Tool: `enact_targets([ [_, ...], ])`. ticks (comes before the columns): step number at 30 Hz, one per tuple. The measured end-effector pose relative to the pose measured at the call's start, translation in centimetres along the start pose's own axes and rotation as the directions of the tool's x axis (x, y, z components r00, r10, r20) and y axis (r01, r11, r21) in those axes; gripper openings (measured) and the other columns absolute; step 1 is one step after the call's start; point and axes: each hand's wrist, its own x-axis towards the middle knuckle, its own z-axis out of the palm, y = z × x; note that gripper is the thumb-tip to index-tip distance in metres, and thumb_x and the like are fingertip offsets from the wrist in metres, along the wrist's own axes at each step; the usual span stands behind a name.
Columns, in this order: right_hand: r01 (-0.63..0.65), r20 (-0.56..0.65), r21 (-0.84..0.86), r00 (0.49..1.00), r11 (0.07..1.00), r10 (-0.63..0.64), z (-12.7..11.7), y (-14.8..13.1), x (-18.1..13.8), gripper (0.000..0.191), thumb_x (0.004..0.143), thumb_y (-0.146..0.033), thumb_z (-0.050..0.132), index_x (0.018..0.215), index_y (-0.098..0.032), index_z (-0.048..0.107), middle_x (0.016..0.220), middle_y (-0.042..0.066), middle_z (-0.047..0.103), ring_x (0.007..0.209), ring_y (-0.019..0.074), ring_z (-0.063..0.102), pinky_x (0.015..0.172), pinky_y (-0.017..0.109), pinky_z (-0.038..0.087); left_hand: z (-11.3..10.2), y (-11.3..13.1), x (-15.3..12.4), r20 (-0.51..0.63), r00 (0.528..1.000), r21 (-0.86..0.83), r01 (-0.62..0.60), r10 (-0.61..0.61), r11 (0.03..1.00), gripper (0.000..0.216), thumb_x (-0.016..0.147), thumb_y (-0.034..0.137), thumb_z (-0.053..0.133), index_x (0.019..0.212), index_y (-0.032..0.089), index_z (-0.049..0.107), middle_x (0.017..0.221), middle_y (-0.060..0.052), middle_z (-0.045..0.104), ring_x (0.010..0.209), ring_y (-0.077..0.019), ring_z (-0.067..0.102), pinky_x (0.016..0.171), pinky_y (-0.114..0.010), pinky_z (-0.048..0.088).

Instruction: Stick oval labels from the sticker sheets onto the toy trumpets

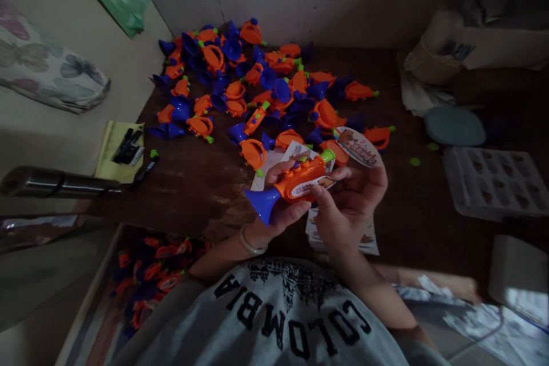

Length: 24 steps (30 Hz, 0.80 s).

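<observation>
My left hand point(278, 213) is wrapped around an orange toy trumpet point(295, 184) with a blue bell and a green mouthpiece, held over the dark wooden table point(193, 183). My right hand point(349, 203) pinches a small sticker label point(315, 185) against the trumpet's side. A round printed sticker sheet point(358, 147) rests behind my right hand's fingers. More printed sheets point(369, 243) lie on the table under my hands.
A pile of several orange and blue toy trumpets point(253, 77) covers the far table. More lie in a box point(150, 277) at lower left. A marker point(146, 167) and a yellow pad point(114, 148) sit left. A tray point(493, 180) and a teal lid point(454, 126) are right.
</observation>
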Motion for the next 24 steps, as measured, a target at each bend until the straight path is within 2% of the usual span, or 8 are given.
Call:
enact_targets([
  [5,-0.010,-0.001,-0.008,1.000,1.000,0.010,0.04,-0.25,0.02,0.080,0.082,-0.017,0.083,0.147,-0.051,0.052,0.104,-0.003,0.062,0.086,0.0139,0.064,0.078,0.027,0.064,-0.25,-0.55,-0.18,-0.015,1.000,0.025,0.008,-0.007,1.000,0.069,0.083,0.050,0.085,0.140,0.028,0.051,0.155,-0.013,0.057,0.144,-0.0353,0.059,0.123,-0.056,0.049],
  [9,-0.026,0.034,0.057,0.999,0.998,0.024,0.03,-0.30,0.15,0.084,0.079,-0.011,0.083,0.145,-0.053,0.053,0.104,-0.005,0.063,0.086,0.0105,0.065,0.081,0.023,0.063,-0.37,-0.81,-0.39,-0.035,0.999,0.042,0.016,-0.015,0.999,0.070,0.085,0.050,0.084,0.143,0.030,0.050,0.152,-0.012,0.058,0.138,-0.0325,0.064,0.119,-0.053,0.053],
  [12,-0.026,0.031,0.044,0.999,0.999,0.025,0.02,-0.26,0.23,0.085,0.077,-0.011,0.084,0.144,-0.052,0.053,0.103,-0.006,0.062,0.085,0.0094,0.065,0.081,0.022,0.062,-0.27,-0.54,-0.41,-0.043,0.998,0.053,0.042,-0.040,0.998,0.070,0.085,0.051,0.084,0.142,0.029,0.050,0.151,-0.012,0.058,0.135,-0.0320,0.065,0.117,-0.052,0.054],
  [20,-0.025,0.032,-0.002,0.999,1.000,0.025,0.05,-0.22,0.28,0.083,0.078,-0.016,0.084,0.145,-0.053,0.051,0.103,-0.004,0.061,0.081,0.0125,0.064,0.073,0.025,0.064,-0.36,-0.46,-0.33,-0.021,0.999,0.012,0.031,-0.031,0.999,0.063,0.089,0.048,0.080,0.142,0.031,0.052,0.152,-0.010,0.059,0.135,-0.0308,0.065,0.120,-0.052,0.052],
  [24,-0.031,0.033,0.008,0.999,0.999,0.031,0.05,-0.17,0.26,0.084,0.078,-0.014,0.083,0.145,-0.051,0.050,0.103,-0.005,0.062,0.081,0.0117,0.065,0.073,0.025,0.065,-0.48,-0.61,-0.50,-0.047,0.999,0.016,0.029,-0.028,0.999,0.058,0.093,0.048,0.075,0.144,0.030,0.053,0.159,-0.010,0.054,0.145,-0.0324,0.057,0.125,-0.054,0.046],
])
